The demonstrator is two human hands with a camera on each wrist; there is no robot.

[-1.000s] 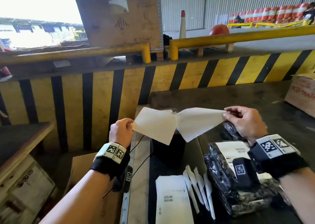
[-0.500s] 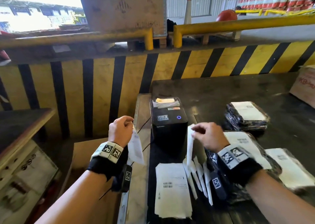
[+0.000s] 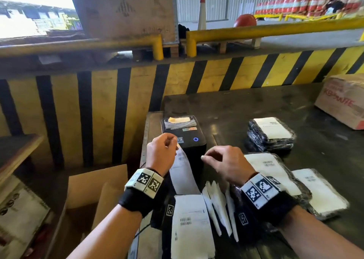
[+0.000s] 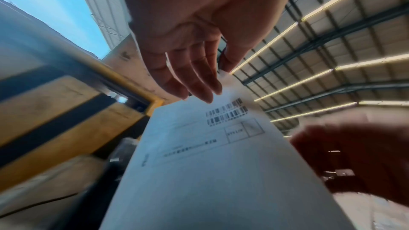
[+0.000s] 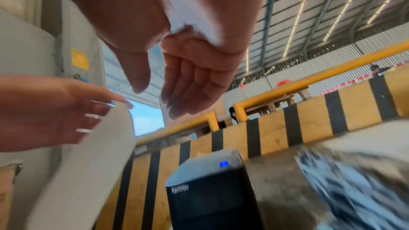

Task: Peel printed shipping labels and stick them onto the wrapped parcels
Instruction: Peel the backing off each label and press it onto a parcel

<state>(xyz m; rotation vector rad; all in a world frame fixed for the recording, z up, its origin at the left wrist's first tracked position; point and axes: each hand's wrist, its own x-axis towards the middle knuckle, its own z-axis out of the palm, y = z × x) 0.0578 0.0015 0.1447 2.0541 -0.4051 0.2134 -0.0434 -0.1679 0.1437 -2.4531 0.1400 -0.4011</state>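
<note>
Shipping label (image 3: 182,172): pinched at its top corner by left hand (image 3: 160,155), hanging long axis downward before the printer (image 3: 184,138). Right hand (image 3: 223,164): fingers relaxed, empty, just right of it.

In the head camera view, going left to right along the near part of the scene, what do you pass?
Open cardboard box → left hand pinching a printed label → right hand, holding nothing → labelled wrapped parcel at the right.

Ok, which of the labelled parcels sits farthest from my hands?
The parcel at the back, right of the printer; the other two parcels lie by the right hand.
</note>
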